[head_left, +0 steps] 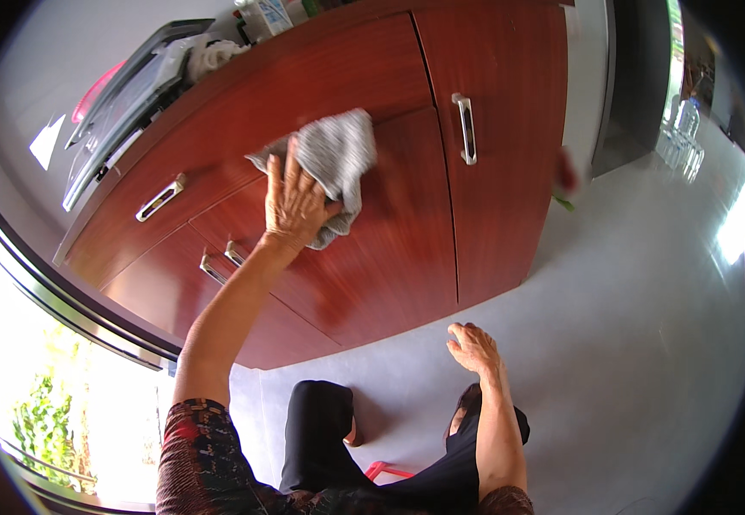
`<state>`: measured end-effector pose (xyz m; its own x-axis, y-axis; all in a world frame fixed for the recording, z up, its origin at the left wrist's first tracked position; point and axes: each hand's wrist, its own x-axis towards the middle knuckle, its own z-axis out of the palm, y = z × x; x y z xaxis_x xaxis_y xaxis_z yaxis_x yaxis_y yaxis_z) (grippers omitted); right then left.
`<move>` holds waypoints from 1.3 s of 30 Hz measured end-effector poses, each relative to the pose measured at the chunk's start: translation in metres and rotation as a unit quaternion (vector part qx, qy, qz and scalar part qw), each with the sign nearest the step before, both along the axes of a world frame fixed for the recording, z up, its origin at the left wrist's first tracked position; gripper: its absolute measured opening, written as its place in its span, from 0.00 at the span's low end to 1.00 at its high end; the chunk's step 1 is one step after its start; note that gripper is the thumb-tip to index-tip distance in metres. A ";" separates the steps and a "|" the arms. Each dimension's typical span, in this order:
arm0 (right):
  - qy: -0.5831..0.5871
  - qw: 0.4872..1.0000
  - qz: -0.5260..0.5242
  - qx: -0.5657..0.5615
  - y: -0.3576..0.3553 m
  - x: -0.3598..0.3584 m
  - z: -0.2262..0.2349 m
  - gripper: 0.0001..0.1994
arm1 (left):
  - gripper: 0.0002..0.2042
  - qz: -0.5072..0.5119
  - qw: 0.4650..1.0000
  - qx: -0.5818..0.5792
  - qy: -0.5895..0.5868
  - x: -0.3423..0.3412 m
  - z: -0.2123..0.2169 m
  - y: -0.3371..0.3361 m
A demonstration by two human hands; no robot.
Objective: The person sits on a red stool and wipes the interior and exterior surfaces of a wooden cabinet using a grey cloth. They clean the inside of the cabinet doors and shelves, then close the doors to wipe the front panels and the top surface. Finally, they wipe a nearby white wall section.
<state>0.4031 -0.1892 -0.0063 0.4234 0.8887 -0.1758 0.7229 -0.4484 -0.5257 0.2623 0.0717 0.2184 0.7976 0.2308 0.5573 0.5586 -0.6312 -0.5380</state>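
A grey cloth (336, 153) lies bunched against the front of a reddish-brown wooden cabinet (389, 266). My left hand (297, 202) is shut on it, pressing it to the panel with the fingers spread over its left part. The cloth's upper right part is blurred by motion. My right hand (475, 348) hangs in the air above the floor, in front of my right knee. It is open and holds nothing, its fingers loosely bent.
Metal handles (467, 129) stick out from the cabinet front. On its top stand a dark-framed glass panel (132, 112) and small items. My knees (319, 421) are bent below, with a red frame (387, 469) between them. Clear bottles (686, 118) stand far right on the grey floor.
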 end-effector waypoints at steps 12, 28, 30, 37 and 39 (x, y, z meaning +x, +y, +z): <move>0.002 0.998 0.035 -0.043 0.010 -0.015 -0.002 0.16 | 0.31 -0.015 0.997 0.069 -0.010 0.063 0.079 -0.021; -0.007 1.000 -0.017 -0.010 -0.008 0.006 -0.006 0.16 | 0.18 -0.179 0.957 0.200 -0.109 0.140 0.088 -0.010; -0.006 1.000 -0.016 0.001 -0.014 0.008 -0.010 0.16 | 0.14 -0.157 0.971 0.161 -0.077 0.132 0.090 -0.014; -0.031 0.999 -0.005 -0.016 -0.015 0.007 -0.004 0.16 | 0.21 -0.142 0.943 0.134 -0.270 0.075 0.171 -0.018; -0.024 0.999 0.017 -0.027 -0.008 0.000 -0.004 0.16 | 0.20 -0.079 0.983 0.012 -0.164 0.067 0.179 -0.007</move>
